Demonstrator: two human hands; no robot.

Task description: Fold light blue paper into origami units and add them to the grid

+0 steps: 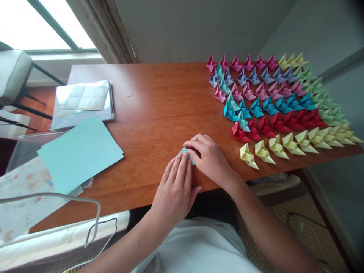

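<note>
A small folded piece of mint-green paper (183, 151) lies on the wooden table near its front edge, mostly covered by my fingers. My left hand (174, 189) rests over it with the fingers stretched out and the fingertips pressing it down. From the right, my right hand (212, 161) curls over the same paper, thumb and forefinger at its edge. The paper's exact folded shape is hidden. To the right stand rows of folded paper boats, with yellow boats (263, 151) and red boats (266, 127) nearest my right hand.
Loose mint-green sheets (82, 151) lie at the left of the table (153, 113), over a patterned sheet (25, 201). Behind them is a plastic-covered stack (62, 119). A pale cable (98, 212) arches at the lower left. A chair (14, 76) stands by the window.
</note>
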